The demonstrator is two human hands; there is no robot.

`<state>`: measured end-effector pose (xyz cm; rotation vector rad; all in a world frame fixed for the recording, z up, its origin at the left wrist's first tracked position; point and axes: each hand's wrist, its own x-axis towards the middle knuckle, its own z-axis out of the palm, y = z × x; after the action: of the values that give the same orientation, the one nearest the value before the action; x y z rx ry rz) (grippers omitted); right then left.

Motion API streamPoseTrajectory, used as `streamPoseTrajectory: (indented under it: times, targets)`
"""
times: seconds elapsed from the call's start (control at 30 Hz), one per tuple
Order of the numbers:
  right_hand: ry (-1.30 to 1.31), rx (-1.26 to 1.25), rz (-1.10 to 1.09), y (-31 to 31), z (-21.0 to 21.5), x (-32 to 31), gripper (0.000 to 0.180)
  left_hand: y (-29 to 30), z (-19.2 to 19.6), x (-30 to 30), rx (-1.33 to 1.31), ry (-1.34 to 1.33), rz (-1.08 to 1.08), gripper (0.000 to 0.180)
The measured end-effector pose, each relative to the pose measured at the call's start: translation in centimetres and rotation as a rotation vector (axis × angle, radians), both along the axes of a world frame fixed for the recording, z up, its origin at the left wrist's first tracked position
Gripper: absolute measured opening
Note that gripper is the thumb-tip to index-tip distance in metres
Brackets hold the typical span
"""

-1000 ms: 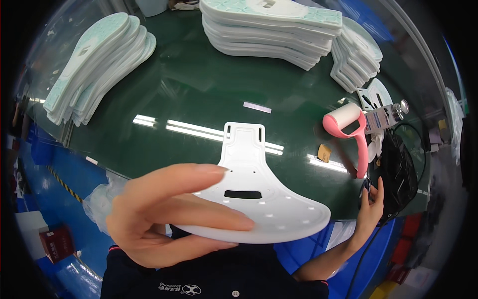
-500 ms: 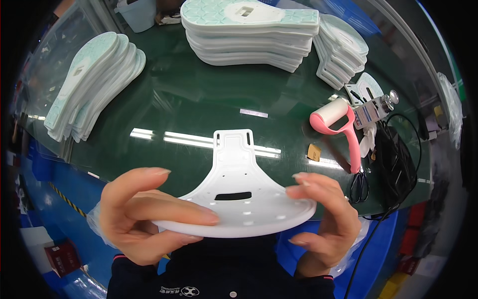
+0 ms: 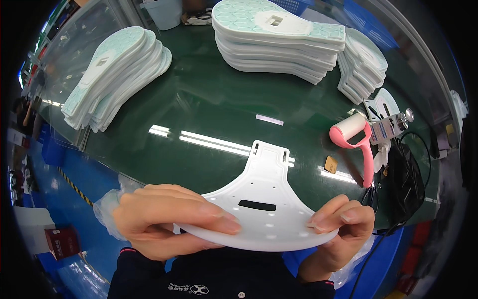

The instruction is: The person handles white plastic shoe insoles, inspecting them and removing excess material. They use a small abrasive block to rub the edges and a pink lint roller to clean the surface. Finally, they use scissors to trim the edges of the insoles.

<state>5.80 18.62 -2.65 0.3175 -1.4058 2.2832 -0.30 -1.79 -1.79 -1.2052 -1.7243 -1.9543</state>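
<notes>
A white plastic panel (image 3: 264, 184), rounded at the near end and narrowing to a slotted tab at the far end, is held up in front of my body. It has a dark oblong slot across its middle and a few small holes. My left hand (image 3: 174, 219) pinches its near left rim, fingers on top and thumb beneath. On the opposite rim, my right hand (image 3: 343, 224) grips with bent fingers over the edge. The panel's underside is hidden. Beyond it lies the green tabletop (image 3: 209, 109).
Stacks of similar panels with pale green patterning stand at the left (image 3: 114, 74), the back (image 3: 279, 50) and back right (image 3: 363, 65). On the right lie a pink-handled lint roller (image 3: 366, 149), a metal-topped bottle (image 3: 388, 128), a black bag (image 3: 406, 184) and a brown paper piece (image 3: 330, 164).
My right hand has closed onto the panel's right rim, its fingers apart from each other before. The left fingers have flattened along the rim. The view has shifted, so everything sits further right.
</notes>
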Motion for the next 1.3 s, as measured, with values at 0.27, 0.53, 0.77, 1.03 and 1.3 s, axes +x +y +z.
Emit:
streamPoseTrajectory:
  times: [0.27,0.53,0.77,1.03,1.3]
  targets:
    - [0.055,0.052,-0.025,-0.3,-0.5,0.1,0.032,0.3,1.4,1.2,-0.172,-0.224,0.148,0.020]
    - [-0.030,0.551,-0.325,4.6,-1.1,0.5,0.042,0.4,0.7,0.5,-0.180,-0.133,0.113,0.011]
    - [-0.735,1.448,-1.143,16.8,-6.4,4.6,0.024,0.3,0.6,0.4,-0.163,-0.069,0.141,0.010]
    - [-0.686,1.534,-0.979,19.2,-7.7,6.3,0.033,0.2,0.1,0.1,-0.126,-0.034,0.136,0.008]
    - [-0.805,1.419,-0.804,17.5,-7.1,6.5,0.042,0.0,-0.2,0.2,-0.101,-0.026,0.148,0.008]
